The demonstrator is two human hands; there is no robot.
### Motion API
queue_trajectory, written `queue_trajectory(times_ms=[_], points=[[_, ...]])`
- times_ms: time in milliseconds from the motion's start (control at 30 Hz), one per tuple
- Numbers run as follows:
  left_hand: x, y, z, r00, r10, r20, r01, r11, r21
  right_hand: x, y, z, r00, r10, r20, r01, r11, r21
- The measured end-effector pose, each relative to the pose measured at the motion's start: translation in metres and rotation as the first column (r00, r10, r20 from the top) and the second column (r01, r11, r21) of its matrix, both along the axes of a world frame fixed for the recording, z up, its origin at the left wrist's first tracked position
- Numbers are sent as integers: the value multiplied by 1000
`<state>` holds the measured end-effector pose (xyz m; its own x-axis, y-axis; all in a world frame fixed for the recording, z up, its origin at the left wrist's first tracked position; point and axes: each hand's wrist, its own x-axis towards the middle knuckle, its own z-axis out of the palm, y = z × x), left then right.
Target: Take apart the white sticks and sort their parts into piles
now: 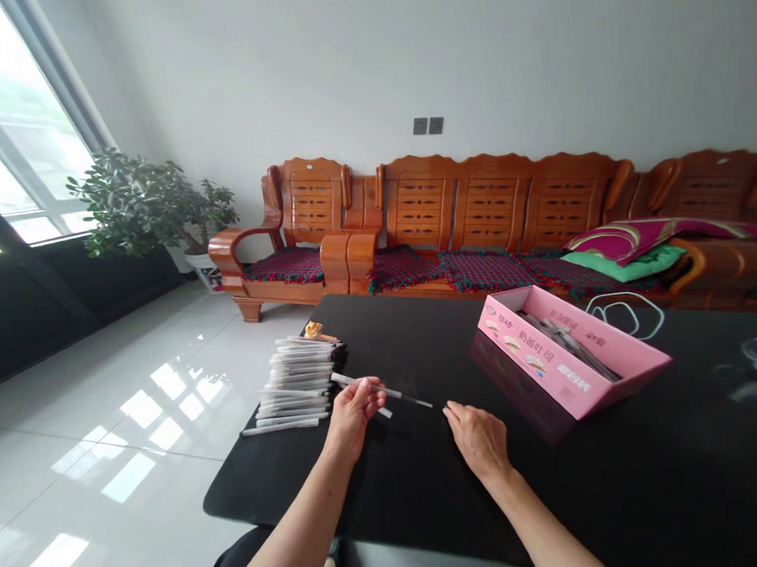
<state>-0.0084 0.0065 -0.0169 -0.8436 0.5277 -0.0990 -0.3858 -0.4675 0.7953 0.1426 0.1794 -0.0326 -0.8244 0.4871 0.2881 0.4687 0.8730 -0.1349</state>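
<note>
Head view shows, left of the pink box [553,375], the left hand [352,417] pinched on a thin white pen [392,394], seemingly light, stiff, best held mid-barrel, while the right hand [478,436] lies slack and empty.

A glossy black rectangular table [414,333] carries everything. At its left edge lies a neat pile of slim white pen-like sticks [298,384], with a small orange figure [313,329] just behind it. Toward the right sits an open pink cardboard box [563,378] holding dark strips, a looped white cord [623,308] behind it. The right hand [478,439] rests palm down near the front edge.
</note>
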Motion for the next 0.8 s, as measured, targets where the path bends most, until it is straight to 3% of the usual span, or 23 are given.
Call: queue_trajectory(times_ms=[167, 433, 633, 800], points=[[-4, -2, 7, 999, 25, 37, -27, 998, 49, -11, -16, -1, 996, 87, -26, -88, 994, -64], [-4, 0, 8, 1000, -9, 28, 8, 999, 48, -52, -30, 5, 998, 65, 12, -63, 989, -136], [-1, 0, 10, 999, -27, 20, 26, 999, 46, -19, -15, 22, 998, 0, -69, -11, 986, -165], [9, 6, 9, 995, -94, 19, 93, 996, 15, 12, -18, 39, 936, 135, -326, -226, 939, -261]])
